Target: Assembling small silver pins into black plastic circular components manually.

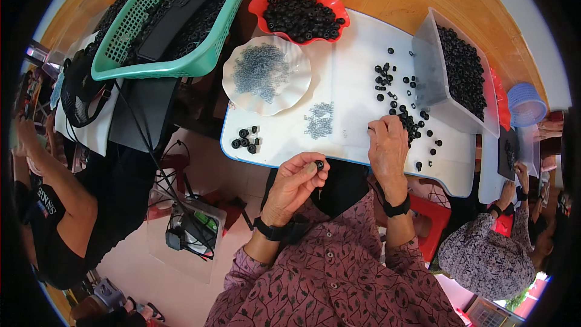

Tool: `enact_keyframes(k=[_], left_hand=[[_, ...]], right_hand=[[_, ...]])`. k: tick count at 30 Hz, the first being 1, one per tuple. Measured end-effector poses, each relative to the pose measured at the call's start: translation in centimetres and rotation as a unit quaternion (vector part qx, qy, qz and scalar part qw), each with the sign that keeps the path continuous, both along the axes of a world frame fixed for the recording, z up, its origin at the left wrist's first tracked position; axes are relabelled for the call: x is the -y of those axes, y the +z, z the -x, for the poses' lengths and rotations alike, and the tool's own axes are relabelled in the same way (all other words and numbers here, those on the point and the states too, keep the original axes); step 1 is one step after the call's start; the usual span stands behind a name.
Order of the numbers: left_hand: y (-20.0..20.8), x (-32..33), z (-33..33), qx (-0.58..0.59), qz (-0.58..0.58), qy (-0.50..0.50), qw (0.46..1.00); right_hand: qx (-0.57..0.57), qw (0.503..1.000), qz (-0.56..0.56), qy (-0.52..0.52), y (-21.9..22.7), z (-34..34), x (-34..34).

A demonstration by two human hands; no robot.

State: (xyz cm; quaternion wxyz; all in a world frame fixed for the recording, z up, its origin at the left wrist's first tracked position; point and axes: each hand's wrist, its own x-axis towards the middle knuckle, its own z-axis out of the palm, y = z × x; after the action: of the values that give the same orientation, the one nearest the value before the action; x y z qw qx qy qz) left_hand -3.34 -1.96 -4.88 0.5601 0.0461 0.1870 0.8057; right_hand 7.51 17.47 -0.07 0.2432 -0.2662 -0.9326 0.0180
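Note:
My left hand, in front of the white table's near edge, pinches a small round black part with a hole in it. My right hand is over the table edge, fingertips bent together; a dark speck shows at them, too small to name. Right beside that hand lies a loose cluster of black ring-like parts. Between the hands and a white scalloped plate is a patch of tiny silvery pieces, perhaps springs. More of these silvery pieces fill the plate.
A red bowl of black parts stands behind the plate. At right is a clear bin of black parts; several black parts sit at the table's left corner. A green basket is at upper left. Other people work on both sides.

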Motion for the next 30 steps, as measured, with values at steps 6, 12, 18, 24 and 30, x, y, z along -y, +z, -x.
enact_keyframes(k=[6,12,18,24,30], left_hand=[[0.6,-0.1,-0.3,-0.016,0.022,-0.008,1.0],[1.6,-1.1,-0.9,-0.031,0.015,-0.017,0.999],[2.9,-2.2,-1.4,-0.035,-0.002,-0.027,0.999],[3.8,-2.7,-1.9,-0.027,-0.007,-0.022,0.999],[4.0,-2.9,-2.3,-0.021,-0.021,-0.02,0.999]], right_hand=[[-0.09,0.984,0.15,0.02,-0.1,-0.3,1.1],[-0.323,0.719,0.612,0.055,1.7,-1.1,3.7],[-0.315,0.655,0.684,0.059,1.9,-2.6,4.3],[-0.359,0.626,0.684,0.109,1.7,-2.9,4.7],[-0.363,0.634,0.671,0.124,2.4,-2.8,5.2]])
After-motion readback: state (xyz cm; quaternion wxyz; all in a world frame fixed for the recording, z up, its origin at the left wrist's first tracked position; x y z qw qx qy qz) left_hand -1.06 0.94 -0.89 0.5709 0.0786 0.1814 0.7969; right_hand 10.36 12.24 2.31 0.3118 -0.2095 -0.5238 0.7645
